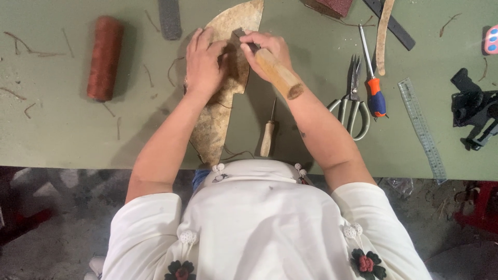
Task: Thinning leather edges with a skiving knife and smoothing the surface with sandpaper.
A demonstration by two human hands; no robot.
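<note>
Leather piece (218,111), tan and mottled, is laid on the green table (67,129) in a long curved shape running from the 12 o'clock edge of the view down toward the person's chest at the centre. It is pressed flat by the left hand (203,65), whose fingers are spread narrowly over its upper half. A wooden-handled tool (277,74) is gripped by the right hand (264,49), the fingers closed around the handle near its dark metal head, which is set against the leather just beside the left fingertips. The butt of the handle points toward 4 o'clock. At 9 o'clock, well apart from the hands, a spool of rust-brown thread (105,57) is seen lying on its side. A clear ruler (423,127) is laid at 3 o'clock, near a black clamp-like device (474,109) at the table's edge. Scissors with pale handles (354,101) are placed at 3 o'clock of the right forearm, and a screwdriver with an orange and blue grip (373,83) lies just beside them. An awl with a light wooden handle (268,132) is found between the forearms, at 6 o'clock of the hands. Short thread scraps are scattered over the table.
</note>
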